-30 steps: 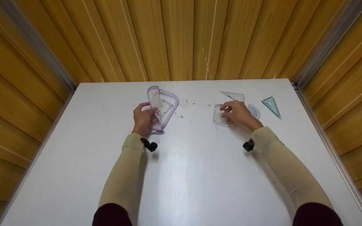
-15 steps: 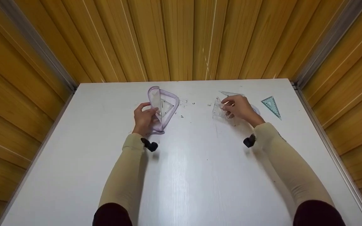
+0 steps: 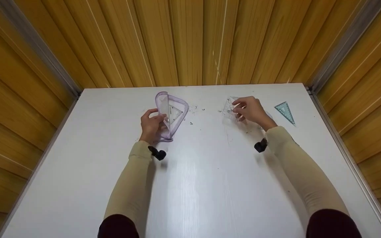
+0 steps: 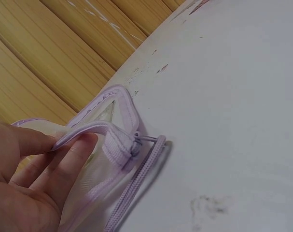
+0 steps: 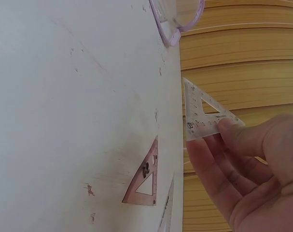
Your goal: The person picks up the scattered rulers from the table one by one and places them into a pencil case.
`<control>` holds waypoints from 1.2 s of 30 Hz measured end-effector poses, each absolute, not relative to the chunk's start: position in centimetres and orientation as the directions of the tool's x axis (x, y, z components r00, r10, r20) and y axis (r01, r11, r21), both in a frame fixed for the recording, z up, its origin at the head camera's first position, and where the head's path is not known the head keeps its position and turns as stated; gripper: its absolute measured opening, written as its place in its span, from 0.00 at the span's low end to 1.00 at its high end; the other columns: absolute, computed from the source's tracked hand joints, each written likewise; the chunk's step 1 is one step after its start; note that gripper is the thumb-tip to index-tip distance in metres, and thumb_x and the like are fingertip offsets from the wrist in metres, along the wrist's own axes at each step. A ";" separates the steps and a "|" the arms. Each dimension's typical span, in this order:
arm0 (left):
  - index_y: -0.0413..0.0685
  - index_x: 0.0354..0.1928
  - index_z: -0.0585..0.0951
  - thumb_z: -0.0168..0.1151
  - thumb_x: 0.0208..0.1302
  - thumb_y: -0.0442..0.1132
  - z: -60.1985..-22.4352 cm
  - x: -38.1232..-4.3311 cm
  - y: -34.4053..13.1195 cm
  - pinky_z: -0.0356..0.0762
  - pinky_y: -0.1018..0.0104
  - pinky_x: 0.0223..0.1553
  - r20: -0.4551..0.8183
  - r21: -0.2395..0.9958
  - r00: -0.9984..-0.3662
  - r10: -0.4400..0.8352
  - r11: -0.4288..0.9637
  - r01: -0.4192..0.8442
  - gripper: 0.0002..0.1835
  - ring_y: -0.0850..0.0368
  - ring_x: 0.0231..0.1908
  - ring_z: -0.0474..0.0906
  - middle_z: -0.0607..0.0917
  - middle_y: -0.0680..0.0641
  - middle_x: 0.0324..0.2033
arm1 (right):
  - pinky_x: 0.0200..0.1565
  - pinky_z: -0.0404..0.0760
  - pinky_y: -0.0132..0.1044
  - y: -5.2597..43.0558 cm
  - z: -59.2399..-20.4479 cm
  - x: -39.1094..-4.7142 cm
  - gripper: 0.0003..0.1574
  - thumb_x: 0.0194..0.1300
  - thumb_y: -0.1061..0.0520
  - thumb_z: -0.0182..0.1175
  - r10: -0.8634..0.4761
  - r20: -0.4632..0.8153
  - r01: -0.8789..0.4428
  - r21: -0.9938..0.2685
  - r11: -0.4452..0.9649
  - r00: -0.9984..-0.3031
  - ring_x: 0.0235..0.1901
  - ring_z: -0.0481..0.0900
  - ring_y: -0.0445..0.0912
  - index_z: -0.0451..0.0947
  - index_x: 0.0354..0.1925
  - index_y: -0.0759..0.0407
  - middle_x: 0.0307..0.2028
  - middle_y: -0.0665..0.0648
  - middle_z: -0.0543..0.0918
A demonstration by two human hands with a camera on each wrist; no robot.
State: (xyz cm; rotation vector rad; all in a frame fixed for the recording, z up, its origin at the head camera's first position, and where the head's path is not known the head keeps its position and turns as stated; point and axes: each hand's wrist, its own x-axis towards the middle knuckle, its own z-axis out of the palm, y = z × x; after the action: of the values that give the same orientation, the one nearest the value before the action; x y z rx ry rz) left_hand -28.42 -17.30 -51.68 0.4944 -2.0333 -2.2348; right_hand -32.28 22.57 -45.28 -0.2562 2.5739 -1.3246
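Clear set square (image 5: 199,123) is pinched between the thumb and fingers of the right hand (image 3: 251,110), above the worktop's far half, right of centre. Nearest, two sleeved forearms (image 3: 126,185) reach in from the near side, with a broad stretch of white worktop (image 3: 193,185) between them. Beyond the cuffs, the left hand (image 3: 150,125) pinches the lilac trim of a see-through pouch (image 3: 180,122), holding one edge up so the mouth gapes; a triangular piece (image 3: 176,113) shows inside.

What counts, I judge, is that the pouch lies directly left of the right-hand grip, about as far from the far edge. The set square juts out from that grip, tilted up off the surface, one pointed corner toward the pouch. Flat, flecked worktop spans the gap between the hands, which looks like ample room for moving sideways.

The right wrist view shows a pinkish set square (image 5: 144,170) on the worktop and, closer to the far edge, a second clear set square (image 5: 166,209). Toward the far right corner lies a teal set square (image 3: 286,114), its long side slanting nearer as it runs right. Past the far edge stands a panelled wall (image 3: 190,43), limiting room behind.
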 end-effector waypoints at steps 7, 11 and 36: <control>0.41 0.67 0.74 0.68 0.68 0.32 -51.6 -28.4 -17.3 0.87 0.62 0.34 -0.200 0.979 -0.939 -0.279 -0.104 -0.178 0.27 0.49 0.38 0.88 0.89 0.37 0.45 | 0.35 0.89 0.40 22.1 -45.1 -32.7 0.22 0.72 0.64 0.63 -0.252 -0.117 -0.047 -0.825 0.563 -0.960 0.35 0.87 0.51 0.79 0.63 0.62 0.48 0.66 0.85; 0.42 0.67 0.74 0.68 0.68 0.33 -51.6 -28.4 -17.2 0.87 0.61 0.35 -0.205 0.978 -0.937 -0.282 -0.099 -0.184 0.26 0.49 0.38 0.88 0.89 0.38 0.44 | 0.35 0.89 0.40 21.8 -44.8 -32.9 0.23 0.72 0.65 0.63 -0.246 -0.111 -0.043 -0.837 0.546 -0.963 0.35 0.87 0.51 0.79 0.64 0.62 0.49 0.67 0.85; 0.42 0.68 0.73 0.66 0.70 0.32 -51.7 -27.9 -16.6 0.87 0.62 0.33 -0.199 0.977 -0.941 -0.274 -0.125 -0.170 0.26 0.49 0.39 0.88 0.88 0.38 0.45 | 0.39 0.89 0.48 19.9 -44.4 -34.0 0.22 0.71 0.65 0.64 -0.210 -0.101 -0.002 -0.897 0.442 -0.972 0.36 0.88 0.51 0.79 0.62 0.64 0.52 0.72 0.83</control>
State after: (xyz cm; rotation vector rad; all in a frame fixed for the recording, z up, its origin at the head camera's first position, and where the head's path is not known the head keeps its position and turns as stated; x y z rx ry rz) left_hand -27.86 -16.58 -51.68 0.5168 -2.0285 -2.2458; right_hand -34.03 19.89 -44.37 -0.1861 2.4939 -1.5510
